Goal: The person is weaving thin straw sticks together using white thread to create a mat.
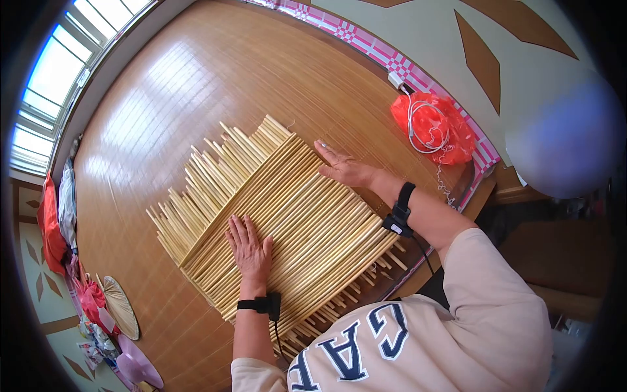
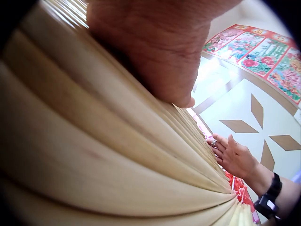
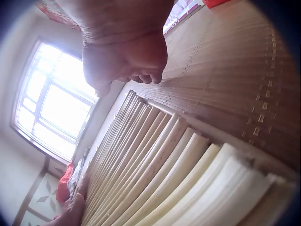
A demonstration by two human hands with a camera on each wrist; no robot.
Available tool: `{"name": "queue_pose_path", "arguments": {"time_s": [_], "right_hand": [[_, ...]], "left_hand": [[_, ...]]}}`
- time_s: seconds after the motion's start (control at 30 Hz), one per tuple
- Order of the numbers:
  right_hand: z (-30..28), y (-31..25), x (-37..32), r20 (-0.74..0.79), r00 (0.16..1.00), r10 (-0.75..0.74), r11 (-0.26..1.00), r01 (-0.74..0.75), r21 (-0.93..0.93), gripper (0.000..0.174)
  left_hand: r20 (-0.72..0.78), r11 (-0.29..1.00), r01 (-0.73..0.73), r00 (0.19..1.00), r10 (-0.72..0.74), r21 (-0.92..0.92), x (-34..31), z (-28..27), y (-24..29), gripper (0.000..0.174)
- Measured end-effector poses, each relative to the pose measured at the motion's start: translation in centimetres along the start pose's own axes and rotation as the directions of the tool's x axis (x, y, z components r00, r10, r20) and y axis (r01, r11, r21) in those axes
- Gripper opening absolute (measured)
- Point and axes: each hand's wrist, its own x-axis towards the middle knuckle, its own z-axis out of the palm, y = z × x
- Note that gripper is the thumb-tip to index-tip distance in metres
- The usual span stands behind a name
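A mat of pale, straw-coloured stalks [image 1: 307, 222] lies in front of the person, its stalks side by side. A layer of crossing stalks [image 1: 212, 173] sticks out unevenly past its far edge, and more ends show at the near edge. The left hand [image 1: 249, 253] rests on the mat's left part, palm down with fingers extended. At the far right corner is the right hand [image 1: 345, 171], its fingers straight and a ring on one; it lies along the mat's side edge. In the right wrist view the stalk ends [image 3: 176, 125] line up below the right hand [image 3: 127, 56].
The mat lies on a broad brown slatted surface [image 1: 261, 59]. A red plastic bag [image 1: 450, 140] with a white cable [image 1: 411, 121] sits at the right. Along the left side are a hand fan [image 1: 121, 307], a pink hat [image 1: 137, 362] and bags. A barred window [image 1: 62, 72] is at upper left.
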Motion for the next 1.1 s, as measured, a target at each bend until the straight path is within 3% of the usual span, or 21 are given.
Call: {"name": "queue_pose_path", "arguments": {"time_s": [0.27,0.47,0.67,0.77,1.0,1.1], "right_hand": [[2.5,0.8,2.8,-0.005,0.996,-0.090,0.985,0.088,-0.148,0.078],[2.4,0.1,3.6,-0.034,0.997,-0.069,0.977,0.061,-0.204,0.077],[1.3,-1.2,4.6,-0.059,0.998,0.007,0.988,-0.016,-0.151,0.073],[1.1,-1.3,5.7,-0.038,0.994,-0.099,0.974,0.089,-0.208,0.074],[2.0,-0.6,6.6,-0.044,0.991,-0.124,0.966,0.110,-0.235,0.074],[1.4,-0.6,6.3,-0.074,0.994,-0.084,0.992,0.076,-0.105,0.072]], "left_hand": [[0.016,1.000,0.017,1.000,-0.017,0.007,0.1,0.0,0.2,0.076],[0.025,0.999,0.032,0.999,-0.032,0.002,0.2,0.0,0.2,0.076],[0.032,0.999,0.035,0.999,-0.035,-0.001,0.2,0.1,0.2,0.076],[0.050,0.999,0.045,0.998,-0.046,0.015,0.2,0.1,0.2,0.076],[0.048,0.998,0.058,0.997,-0.058,0.005,0.3,-0.3,0.6,0.075],[0.044,0.998,0.059,0.997,-0.059,0.001,0.3,-0.4,0.6,0.074]]}}
